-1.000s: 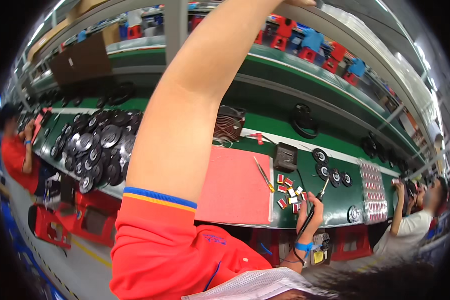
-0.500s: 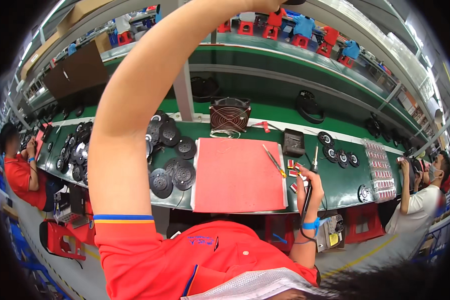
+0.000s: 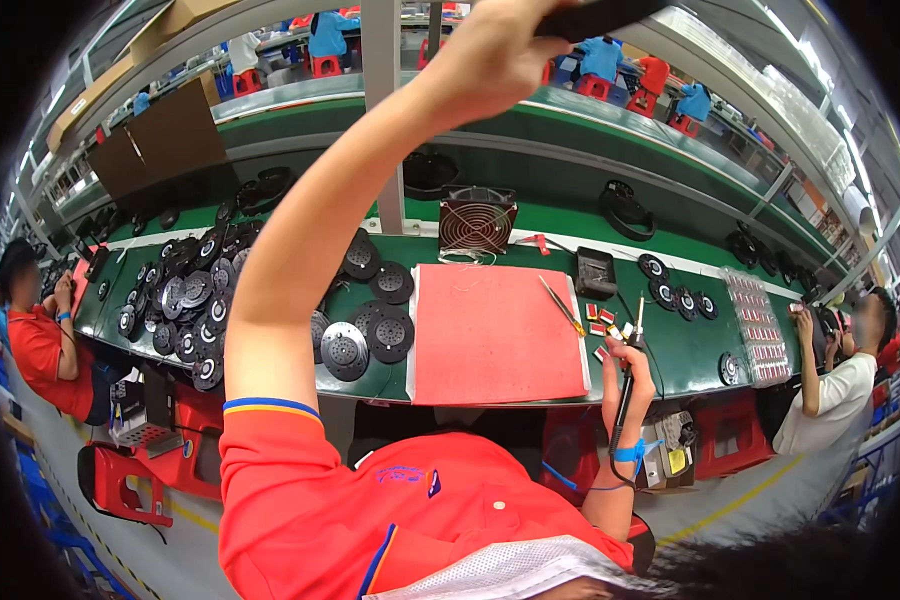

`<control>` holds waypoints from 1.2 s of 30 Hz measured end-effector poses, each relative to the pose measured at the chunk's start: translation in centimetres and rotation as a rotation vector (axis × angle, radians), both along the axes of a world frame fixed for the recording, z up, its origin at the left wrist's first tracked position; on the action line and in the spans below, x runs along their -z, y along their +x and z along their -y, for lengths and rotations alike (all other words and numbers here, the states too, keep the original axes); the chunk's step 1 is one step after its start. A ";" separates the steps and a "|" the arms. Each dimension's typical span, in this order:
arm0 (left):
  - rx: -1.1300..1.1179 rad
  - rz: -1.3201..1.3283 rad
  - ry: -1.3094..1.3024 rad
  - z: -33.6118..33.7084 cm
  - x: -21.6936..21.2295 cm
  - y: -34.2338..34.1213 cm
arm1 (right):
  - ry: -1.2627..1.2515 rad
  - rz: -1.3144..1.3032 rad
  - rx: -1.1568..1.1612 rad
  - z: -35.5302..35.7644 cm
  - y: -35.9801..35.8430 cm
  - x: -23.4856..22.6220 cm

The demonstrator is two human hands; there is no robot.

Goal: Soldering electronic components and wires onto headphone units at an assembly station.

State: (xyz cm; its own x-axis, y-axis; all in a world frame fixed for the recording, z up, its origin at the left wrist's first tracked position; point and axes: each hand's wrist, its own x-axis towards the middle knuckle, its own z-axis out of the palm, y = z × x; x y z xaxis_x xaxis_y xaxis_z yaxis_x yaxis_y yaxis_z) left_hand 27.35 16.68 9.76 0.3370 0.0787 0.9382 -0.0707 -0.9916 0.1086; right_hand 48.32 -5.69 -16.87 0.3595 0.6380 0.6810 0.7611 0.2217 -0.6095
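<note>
- Overhead, my left hand [image 3: 490,60] is clenched round a dark handle-like thing [image 3: 595,15] at the top of the view; most of it runs out of frame, so I cannot tell what it is.
- My right hand [image 3: 630,375] grasps a soldering iron [image 3: 632,345] upright at the bench's near edge, tip up beside the small red and white parts [image 3: 602,322].
- Judging by this, I'm mid-fetch, pulling something down from above; the next move calls for bringing it to the red mat [image 3: 495,335] with the iron's tip kept clear.
- Counts: one red mat, bare but for one thin tool [image 3: 562,305]; one square mesh-fronted fan [image 3: 477,222]; one dark box [image 3: 596,272]; roughly eight small parts.
- Black round discs [image 3: 185,300] lie heaped left, too many to count; about five more [image 3: 675,290] sit right.
</note>
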 end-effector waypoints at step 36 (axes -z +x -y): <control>-0.087 -0.437 -0.259 11.6 30.1 -6.7 | -0.292 0.200 -0.395 -11.2 -4.6 1.3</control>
